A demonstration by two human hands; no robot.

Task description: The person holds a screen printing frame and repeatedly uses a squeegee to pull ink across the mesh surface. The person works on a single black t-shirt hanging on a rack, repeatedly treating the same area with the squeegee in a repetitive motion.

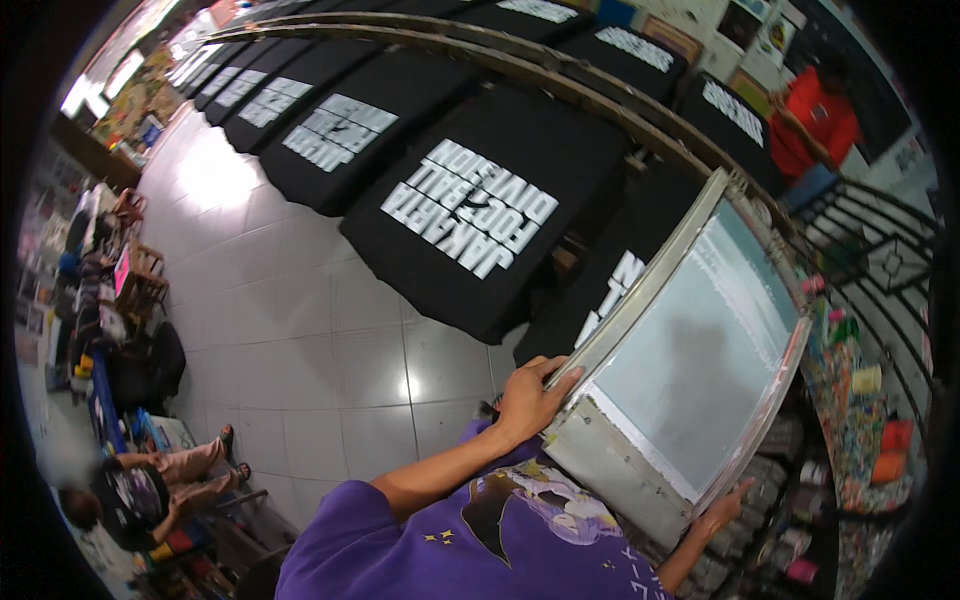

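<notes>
A large screen printing frame (680, 350) is tilted up in front of me. It has a pale grey-blue mesh, white ink smears along the far side and tape at its border. My left hand (535, 402) grips its left edge, thumb on top of the border. At the lower right corner my right hand (722, 512) holds the edge, with some fingers showing past it and the rest hidden. Just beyond the frame lies a black T-shirt (610, 285) with white lettering, partly covered by it. To its left is another black T-shirt (400, 250) with a white block print.
More printed black shirts run along a long rack (450, 65) toward the far left. A person in red (815, 120) stands at the far right near a black metal railing (880, 240). Cluttered jars (750, 500) stand at right. Someone sits (150, 500) at lower left.
</notes>
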